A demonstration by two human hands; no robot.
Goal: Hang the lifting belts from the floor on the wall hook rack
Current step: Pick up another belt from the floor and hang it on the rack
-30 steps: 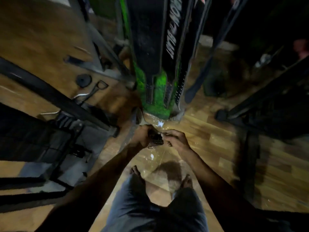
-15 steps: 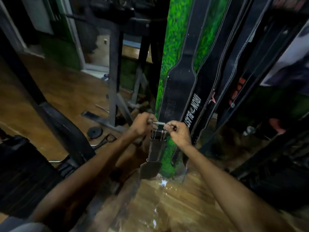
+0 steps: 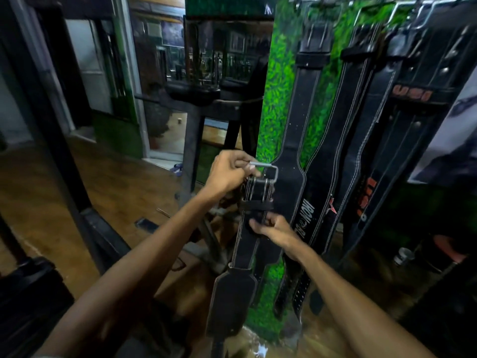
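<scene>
Hands (image 3: 254, 200) on lifting belt (image 3: 242, 254)

Belt (image 3: 254, 228) raised — right hand (image 3: 275, 229) apparently shifted below buckle (image 3: 260, 182).

Black leather lifting belt with pale stitched edges (image 3: 232, 293) carries a silver metal buckle (image 3: 268, 174). Bright green leaf-patterned wall panel (image 3: 275, 112) backs the black hanging belts with white stitching (image 3: 304, 104), one lettered white, another orange-red. Warm brown wood-plank floor (image 3: 124, 182).
</scene>
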